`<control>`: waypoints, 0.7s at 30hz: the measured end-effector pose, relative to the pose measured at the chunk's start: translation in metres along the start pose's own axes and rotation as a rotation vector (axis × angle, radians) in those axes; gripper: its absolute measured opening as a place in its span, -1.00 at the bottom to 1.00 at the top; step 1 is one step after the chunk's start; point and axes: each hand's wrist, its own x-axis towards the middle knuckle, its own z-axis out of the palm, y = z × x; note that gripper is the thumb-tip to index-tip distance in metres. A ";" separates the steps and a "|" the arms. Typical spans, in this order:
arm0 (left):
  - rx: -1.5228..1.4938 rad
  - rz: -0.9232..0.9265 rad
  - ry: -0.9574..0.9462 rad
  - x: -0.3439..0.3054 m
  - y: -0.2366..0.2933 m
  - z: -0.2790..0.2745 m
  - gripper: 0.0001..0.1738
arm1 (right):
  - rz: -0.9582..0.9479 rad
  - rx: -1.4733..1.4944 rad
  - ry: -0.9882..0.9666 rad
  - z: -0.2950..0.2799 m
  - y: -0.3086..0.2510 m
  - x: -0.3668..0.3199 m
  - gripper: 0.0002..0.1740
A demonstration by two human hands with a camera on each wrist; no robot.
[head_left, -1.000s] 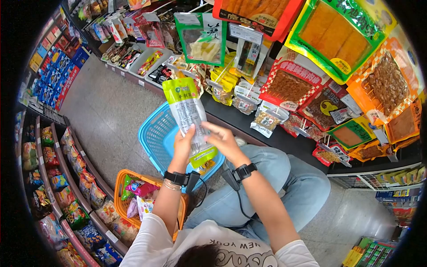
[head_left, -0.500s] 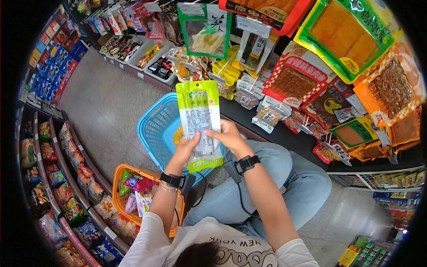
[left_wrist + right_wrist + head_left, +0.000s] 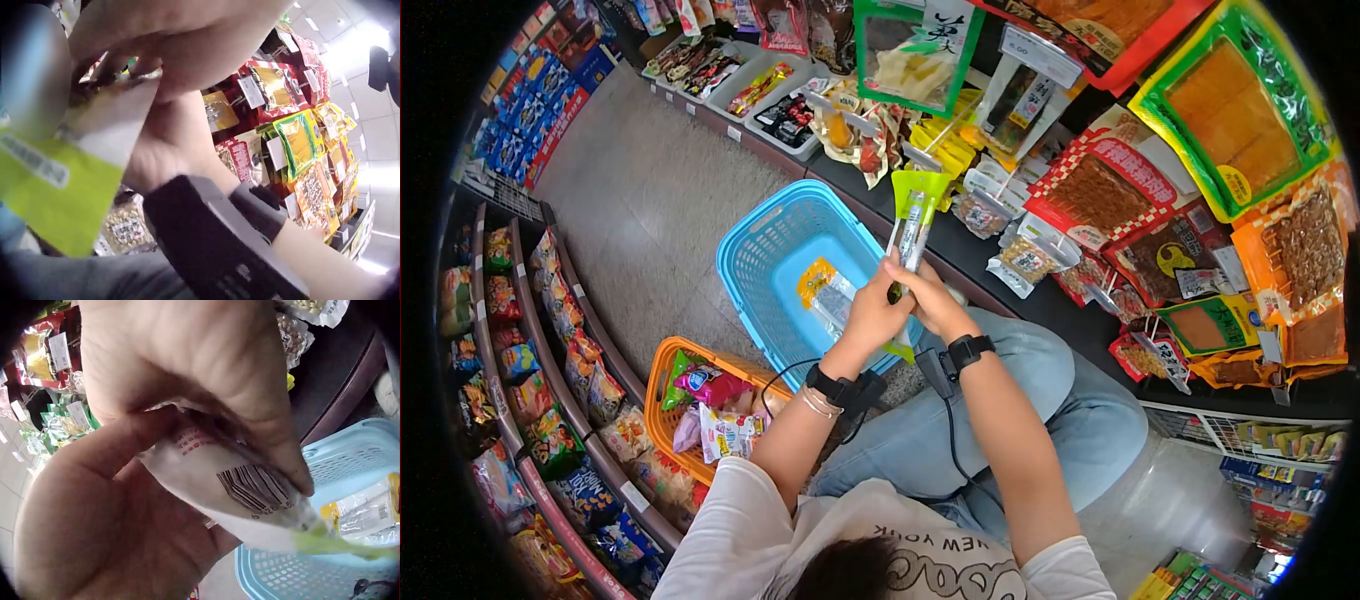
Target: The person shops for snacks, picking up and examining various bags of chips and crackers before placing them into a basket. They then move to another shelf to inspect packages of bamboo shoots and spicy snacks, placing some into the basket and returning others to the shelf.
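In the head view, the left hand [image 3: 876, 314] and right hand [image 3: 936, 302] meet around a green-and-white snack package [image 3: 913, 228], both gripping its middle. The package is bent lengthwise and seen narrow, its green top pointing toward the shelf. The left wrist view shows its green end [image 3: 59, 206] hanging below the hands. A barcode shows on its pale side [image 3: 253, 487] in the right wrist view. Behind the hands is a blue basket [image 3: 745, 285], holding a yellow-and-clear packet [image 3: 825, 292]. Overlapping hands hide some fingers.
An orange basket [image 3: 662, 430] with several colourful packets stands left of the legs. Hanging snack packs [image 3: 1100, 190] and white trays [image 3: 750, 118] line the shelf ahead. More snack shelves [image 3: 565, 390] curve along the left, with grey floor [image 3: 650, 210] between.
The package has gone from spread flat to bent and narrow, and the hands have moved right and closer together. More of the blue basket's inside and its packet shows.
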 end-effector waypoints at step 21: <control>-1.016 -0.456 0.129 0.017 -0.141 -0.043 -0.66 | -0.136 -0.495 -0.100 -0.009 0.065 0.061 -0.59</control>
